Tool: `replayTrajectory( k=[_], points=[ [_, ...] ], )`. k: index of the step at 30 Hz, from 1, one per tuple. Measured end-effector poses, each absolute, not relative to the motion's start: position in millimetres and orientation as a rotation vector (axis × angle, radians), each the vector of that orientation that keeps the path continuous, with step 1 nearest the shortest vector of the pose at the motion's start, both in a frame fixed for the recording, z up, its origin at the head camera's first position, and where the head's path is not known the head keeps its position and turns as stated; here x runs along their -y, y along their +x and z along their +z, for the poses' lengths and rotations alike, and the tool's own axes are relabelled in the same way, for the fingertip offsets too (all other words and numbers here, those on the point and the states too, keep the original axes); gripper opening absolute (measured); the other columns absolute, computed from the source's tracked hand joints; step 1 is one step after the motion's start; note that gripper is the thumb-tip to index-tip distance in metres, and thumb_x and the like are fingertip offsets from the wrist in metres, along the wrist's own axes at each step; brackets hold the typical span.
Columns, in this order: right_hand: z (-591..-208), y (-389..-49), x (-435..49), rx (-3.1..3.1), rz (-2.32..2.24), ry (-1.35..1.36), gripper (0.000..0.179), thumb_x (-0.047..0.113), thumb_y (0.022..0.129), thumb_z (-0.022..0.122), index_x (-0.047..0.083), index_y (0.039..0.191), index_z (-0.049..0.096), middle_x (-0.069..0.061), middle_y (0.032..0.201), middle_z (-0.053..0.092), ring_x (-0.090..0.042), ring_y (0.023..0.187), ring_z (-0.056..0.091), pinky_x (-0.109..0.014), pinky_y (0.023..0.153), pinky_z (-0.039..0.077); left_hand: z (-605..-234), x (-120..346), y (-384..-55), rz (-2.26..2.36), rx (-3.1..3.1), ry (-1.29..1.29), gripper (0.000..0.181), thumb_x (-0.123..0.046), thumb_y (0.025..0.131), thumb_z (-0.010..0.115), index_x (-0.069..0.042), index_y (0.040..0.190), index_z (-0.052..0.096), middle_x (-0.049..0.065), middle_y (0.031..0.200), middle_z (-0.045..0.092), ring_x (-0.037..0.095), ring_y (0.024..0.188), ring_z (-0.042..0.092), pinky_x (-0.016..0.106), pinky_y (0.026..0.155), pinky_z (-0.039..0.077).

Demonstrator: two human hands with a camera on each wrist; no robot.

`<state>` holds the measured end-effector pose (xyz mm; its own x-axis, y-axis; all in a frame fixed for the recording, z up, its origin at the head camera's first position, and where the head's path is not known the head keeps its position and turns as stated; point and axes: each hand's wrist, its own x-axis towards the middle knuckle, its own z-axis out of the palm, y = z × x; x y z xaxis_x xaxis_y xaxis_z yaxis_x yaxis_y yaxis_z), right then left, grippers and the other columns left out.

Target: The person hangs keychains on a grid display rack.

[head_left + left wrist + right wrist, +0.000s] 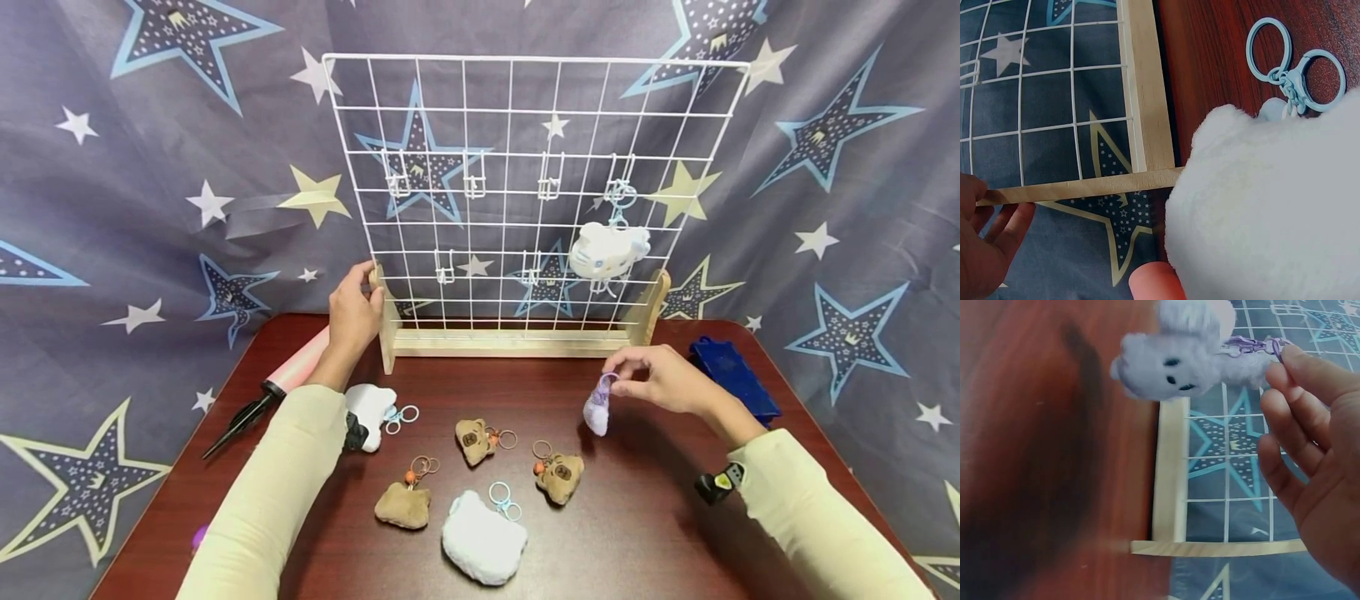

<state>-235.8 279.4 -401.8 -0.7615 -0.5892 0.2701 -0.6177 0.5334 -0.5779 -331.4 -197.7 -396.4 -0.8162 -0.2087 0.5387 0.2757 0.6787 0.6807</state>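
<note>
our right hand [658,380] pinches the purple keychain [597,415]. with our left hand [355,308] we grip the wooden side support [387,333].

Grey-blue, star-printed fabric [150,192] hangs across the upper frame and down both sides. A dark reddish-brown worktop [630,533] occupies the lower centre.

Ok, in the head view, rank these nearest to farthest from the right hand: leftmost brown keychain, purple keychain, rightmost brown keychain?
1. Purple keychain: held by its ring in the right hand.
2. Rightmost brown keychain: lower left of the hand.
3. Leftmost brown keychain: much farther left.
</note>
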Motion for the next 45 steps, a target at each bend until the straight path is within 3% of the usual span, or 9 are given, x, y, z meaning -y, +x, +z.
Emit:
replayTrajectory(
  k=[6,14,21,28,36,45],
  points=[
    [-381.9,-241.9,-273.0,2.658,1.115,1.052,0.023,0.004,0.085,0.080,0.011,0.105,0.070,0.004,0.076,0.074,-0.001,0.067,0.063,-0.021,0.059,0.049,-395.8,198.0,-331.3,-1.068,2.294,-0.051,0.042,-0.001,0.092,0.065,-0.007,0.134,0.062,0.021,0.116,0.072,0.037,0.096,0.072,0.048,0.089,0.057],
    [-360.5,-250.1,-265.9,2.680,1.203,1.020,0.021,0.004,0.090,0.074,0.008,0.110,0.067,-0.004,0.077,0.073,-0.011,0.048,0.060,-0.027,0.050,0.051,-395.9,198.6,-330.8,-1.065,2.290,-0.054,0.042,-0.002,0.092,0.065,-0.007,0.134,0.062,0.021,0.116,0.072,0.037,0.097,0.071,0.049,0.091,0.056],
    [-346.5,-257.6,-259.5,2.628,1.122,1.008,0.022,0.005,0.090,0.075,0.007,0.111,0.069,0.001,0.078,0.075,-0.010,0.063,0.064,-0.022,0.062,0.045,-397.3,198.6,-331.6,-1.064,2.295,-0.044,0.043,-0.002,0.092,0.066,-0.008,0.134,0.062,0.020,0.115,0.072,0.036,0.097,0.071,0.048,0.092,0.056],
    [-333.8,-262.5,-251.1,2.580,1.204,0.985,0.022,0.000,0.089,0.074,0.003,0.110,0.068,-0.008,0.078,0.075,-0.001,0.062,0.057,-0.021,0.057,0.043,-396.3,197.7,-330.5,-1.068,2.295,-0.042,0.043,-0.002,0.092,0.065,-0.008,0.134,0.063,0.020,0.115,0.073,0.036,0.098,0.071,0.049,0.092,0.056],
    [-322.9,-263.9,-236.4,2.535,1.246,0.872,0.022,0.002,0.091,0.071,0.002,0.114,0.069,-0.012,0.081,0.076,-0.007,0.070,0.067,-0.018,0.067,0.051,-395.4,198.3,-329.1,-1.065,2.298,-0.048,0.042,-0.003,0.092,0.065,-0.008,0.134,0.062,0.020,0.115,0.072,0.037,0.098,0.071,0.049,0.093,0.055],
    [-306.0,-271.5,-219.7,2.447,1.231,0.775,0.026,0.006,0.090,0.074,0.003,0.115,0.070,-0.016,0.082,0.077,0.004,0.071,0.065,-0.018,0.062,0.044,-395.1,198.7,-329.2,-1.073,2.303,-0.048,0.043,-0.003,0.092,0.065,-0.008,0.135,0.062,0.020,0.116,0.072,0.037,0.097,0.072,0.049,0.091,0.056]
  ],
)
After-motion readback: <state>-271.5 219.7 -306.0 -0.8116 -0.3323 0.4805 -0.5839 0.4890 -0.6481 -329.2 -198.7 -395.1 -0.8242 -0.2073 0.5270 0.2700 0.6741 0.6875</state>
